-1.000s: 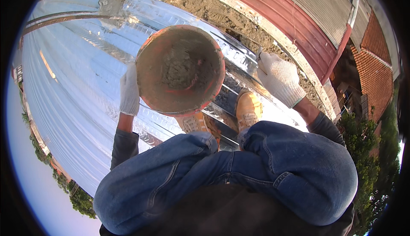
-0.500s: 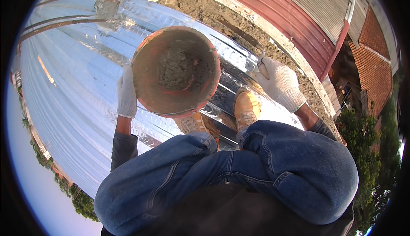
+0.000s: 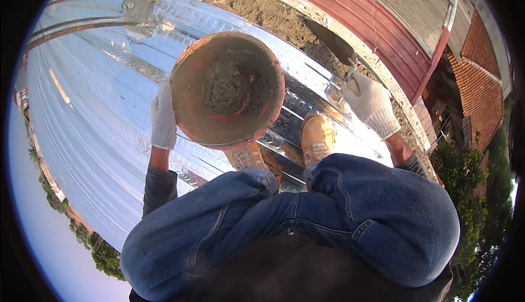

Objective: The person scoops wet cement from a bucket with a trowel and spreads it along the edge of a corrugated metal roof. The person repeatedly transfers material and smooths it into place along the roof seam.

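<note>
My left hand (image 3: 164,116), in a white knitted glove, grips the left side of a red bucket (image 3: 186,88) caked with grey cement, a lump of wet mortar (image 3: 227,86) inside. My right hand (image 3: 367,105), likewise gloved, is closed round the handle of a trowel (image 3: 333,45), whose dark blade lies at the band of fresh, rough mortar (image 3: 246,4) along a pale ledge. Below the bucket are my tan boots (image 3: 316,138) and jeans-clad legs, with my knees bent.
Shiny corrugated metal sheeting (image 3: 93,116) spreads left and underfoot, with rusty bent bars (image 3: 93,24) at the upper left. Past the ledge (image 3: 404,105) are red metal roofing (image 3: 383,34), grey corrugated roofing, a tiled roof (image 3: 473,99) and trees (image 3: 456,187) lower down.
My right hand has moved right, and the trowel blade has swung to show more of its face at the mortar band. My left hand and the bucket have shifted only slightly.
</note>
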